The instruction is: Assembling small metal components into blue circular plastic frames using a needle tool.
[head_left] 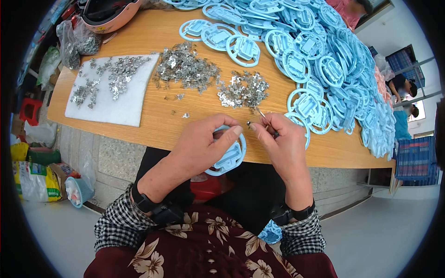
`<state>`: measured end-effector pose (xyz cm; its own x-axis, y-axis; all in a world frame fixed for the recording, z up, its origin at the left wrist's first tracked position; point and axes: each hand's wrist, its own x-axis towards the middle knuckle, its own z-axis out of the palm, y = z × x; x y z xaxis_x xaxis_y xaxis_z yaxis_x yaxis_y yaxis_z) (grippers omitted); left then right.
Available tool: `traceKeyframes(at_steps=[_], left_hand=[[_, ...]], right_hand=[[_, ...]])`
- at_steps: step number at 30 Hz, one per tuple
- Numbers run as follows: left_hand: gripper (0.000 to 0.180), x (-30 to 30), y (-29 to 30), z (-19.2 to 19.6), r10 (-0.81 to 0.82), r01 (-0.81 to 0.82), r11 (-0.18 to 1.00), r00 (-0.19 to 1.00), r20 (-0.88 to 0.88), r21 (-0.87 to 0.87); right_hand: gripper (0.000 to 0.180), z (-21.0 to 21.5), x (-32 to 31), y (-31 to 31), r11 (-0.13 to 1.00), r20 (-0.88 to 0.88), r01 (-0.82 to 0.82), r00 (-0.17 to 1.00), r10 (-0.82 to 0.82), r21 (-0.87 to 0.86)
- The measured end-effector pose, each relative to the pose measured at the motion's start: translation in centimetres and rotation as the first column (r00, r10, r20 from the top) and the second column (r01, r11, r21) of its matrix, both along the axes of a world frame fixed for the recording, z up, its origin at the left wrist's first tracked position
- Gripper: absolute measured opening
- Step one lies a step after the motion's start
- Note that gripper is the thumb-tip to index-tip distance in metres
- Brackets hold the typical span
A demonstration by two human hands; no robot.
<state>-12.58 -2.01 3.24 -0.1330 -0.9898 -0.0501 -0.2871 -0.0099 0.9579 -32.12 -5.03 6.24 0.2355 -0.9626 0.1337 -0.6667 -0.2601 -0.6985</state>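
My left hand [204, 141] is closed on a light-blue plastic wheel [230, 160], a round ring with a moulded middle, held at the table's front edge. Its thumb lies over the upper rim. Close beside it, my right hand [280, 139] pinches a thin metal tool [261, 112] whose exact kind I cannot make out. A small dark tip shows by the right thumb. Just beyond the right fingers lies a small heap of silvery metal clips [243, 89], and a bigger heap of metal pieces [185, 67] spreads to its left.
A large pile of light-blue wheels [324, 60] covers the table's right side. At left, a white foam sheet [111, 109] carries more metal pieces. Behind it stand clear bags [88, 44] and a pink helmet [109, 21]. Other people sit at the far right.
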Motion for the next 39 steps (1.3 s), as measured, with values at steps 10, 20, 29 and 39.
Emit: traceKeyframes(at_steps=[10,20,29,39], left_hand=[[0.022,0.1,-0.6,-1.2,-0.025,0.024,1.0,0.998,-0.051,-0.02],[0.014,0.1,-1.0,-0.4,-0.045,0.035,0.997,0.988,-0.145,-0.067],[0.014,-0.1,-0.9,-0.6,-0.067,0.06,0.997,0.982,-0.175,-0.041],[0.019,0.4,-0.4,-1.8,0.04,-0.038,0.999,0.995,-0.091,0.022]], right_hand=[[0.018,-0.9,0.4,0.6,0.991,0.166,-0.115,0.981,0.101,0.076],[0.018,-1.1,-0.6,-0.5,0.916,0.503,-0.191,0.864,-0.013,0.353],[0.013,-0.9,-0.9,-0.1,0.907,0.523,-0.197,0.852,-0.029,0.371],[0.011,-4.4,0.6,2.7,1.0,0.278,-0.009,0.961,0.005,0.016]])
